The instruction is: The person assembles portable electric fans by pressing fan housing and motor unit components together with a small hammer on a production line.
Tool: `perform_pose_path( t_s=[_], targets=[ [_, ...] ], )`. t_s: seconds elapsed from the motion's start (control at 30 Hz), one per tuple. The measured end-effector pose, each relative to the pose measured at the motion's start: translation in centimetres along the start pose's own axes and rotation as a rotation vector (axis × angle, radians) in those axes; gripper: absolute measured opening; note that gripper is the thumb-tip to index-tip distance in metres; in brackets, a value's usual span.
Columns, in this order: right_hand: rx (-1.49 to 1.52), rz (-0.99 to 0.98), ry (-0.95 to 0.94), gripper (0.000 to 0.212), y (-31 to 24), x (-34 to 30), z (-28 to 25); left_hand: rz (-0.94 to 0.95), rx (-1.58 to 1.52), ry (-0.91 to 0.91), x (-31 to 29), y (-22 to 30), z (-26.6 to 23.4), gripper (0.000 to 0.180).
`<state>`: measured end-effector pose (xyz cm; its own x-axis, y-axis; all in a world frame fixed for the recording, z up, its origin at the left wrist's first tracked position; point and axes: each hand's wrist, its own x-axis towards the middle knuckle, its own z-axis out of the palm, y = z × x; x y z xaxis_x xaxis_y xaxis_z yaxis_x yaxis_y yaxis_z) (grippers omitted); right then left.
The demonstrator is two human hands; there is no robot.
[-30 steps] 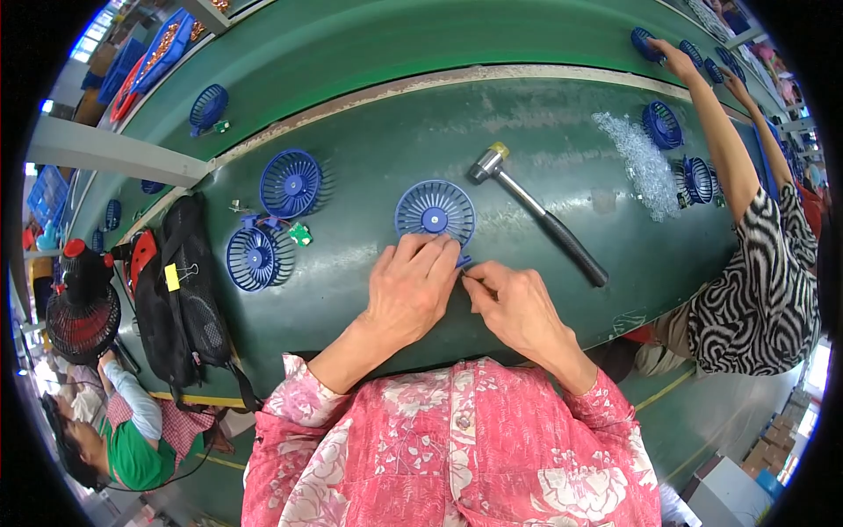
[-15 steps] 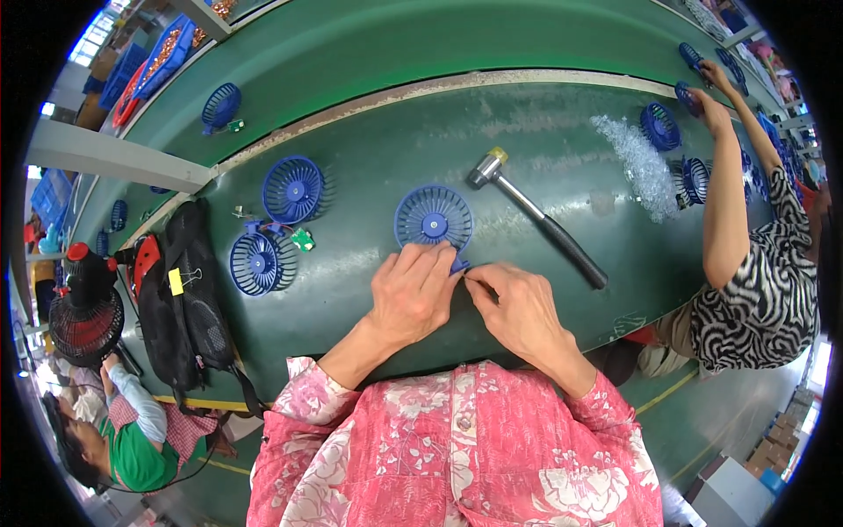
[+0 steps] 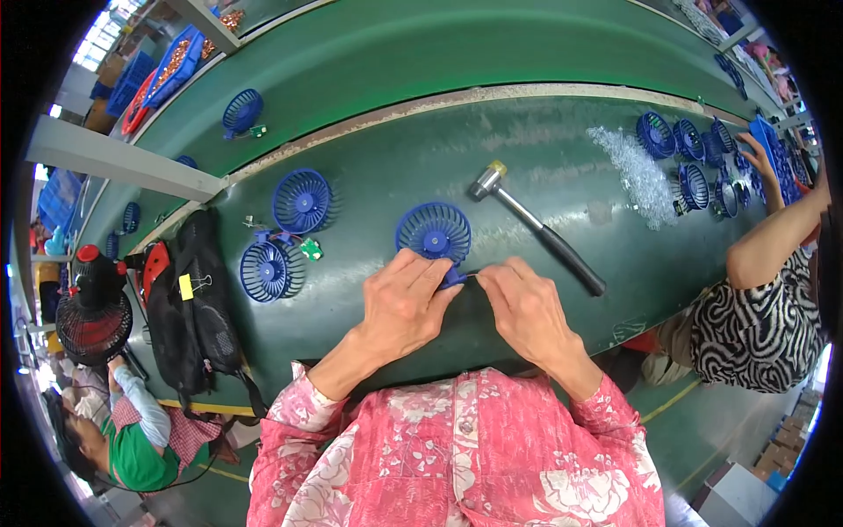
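A round blue plastic fan housing (image 3: 434, 220) with slatted sides lies at the middle of the green bench. My left hand (image 3: 399, 303) is closed on its short neck, fingers over the lower rim and thumb alongside. To the right, my right hand (image 3: 527, 303) pinches what looks like a thin wire (image 3: 472, 275) beside the neck's tip; the fingers partly hide it. Farther right lies a mallet (image 3: 537, 227) with a yellow-tipped metal head and black grip. Two more housings, an upper one (image 3: 302, 202) and a lower one (image 3: 265, 271), rest at left with a small green circuit board (image 3: 311, 249).
A black bag (image 3: 195, 307) and a black-and-red fan (image 3: 93, 307) stand at the bench's left end. Clear plastic pieces (image 3: 637, 171) lie heaped at right, near several blue housings (image 3: 694, 184) and a co-worker's arm (image 3: 768, 246). A green conveyor belt (image 3: 439, 53) runs behind.
My right hand has drawn slightly right, leaving a gap with the thin wire showing. My left thumb has shifted on the neck. The co-worker's arms moved right, and housings on the belt shifted.
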<state>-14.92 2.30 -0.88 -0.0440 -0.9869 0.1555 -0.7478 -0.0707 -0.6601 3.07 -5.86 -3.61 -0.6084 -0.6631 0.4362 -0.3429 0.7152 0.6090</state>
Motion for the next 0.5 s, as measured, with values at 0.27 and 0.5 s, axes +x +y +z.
perform_pose_path(
  t_s=[0.27,0.5],
  targets=[
    [-0.032,-0.144,-0.061,0.028,-1.6,0.4,-1.5,-0.074,-0.117,-0.221,0.8,0.4,-2.7,0.029],
    [-0.036,-0.354,-0.099,0.028,-2.5,0.6,-2.1,-0.282,-0.454,-0.518,2.4,0.4,-5.6,0.036]
  ],
)
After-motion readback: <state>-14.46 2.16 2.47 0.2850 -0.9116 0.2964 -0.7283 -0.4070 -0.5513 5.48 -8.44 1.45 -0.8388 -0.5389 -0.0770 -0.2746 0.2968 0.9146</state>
